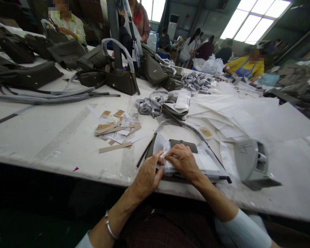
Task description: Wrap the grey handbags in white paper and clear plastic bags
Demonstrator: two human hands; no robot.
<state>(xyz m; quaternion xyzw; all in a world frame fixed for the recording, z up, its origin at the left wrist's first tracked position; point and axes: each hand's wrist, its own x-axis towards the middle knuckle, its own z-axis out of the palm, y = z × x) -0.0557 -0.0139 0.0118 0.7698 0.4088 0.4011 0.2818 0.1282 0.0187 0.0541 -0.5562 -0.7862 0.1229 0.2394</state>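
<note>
A dark olive handbag point(187, 146) lies in front of me near the table's front edge. White wrapping point(206, 161), thin and partly see-through, covers much of it. The bag's long strap point(196, 132) arches behind it in a clear sleeve. At the bag's left part, my left hand point(149, 172) pinches the wrapping between thumb and fingers. My right hand point(182, 160) is closed on the same wrapping, its fingertips close to the left ones. Exactly what lies between the fingertips is too small to make out.
A grey tape dispenser point(250, 162) stands to the right. Left of the bag lies a pile of tags and card strips point(119, 127). Coiled straps point(148, 106), more handbags point(122, 81) and white paper sheets point(260, 117) cover the table farther back. A co-worker in yellow point(244, 67) sits across.
</note>
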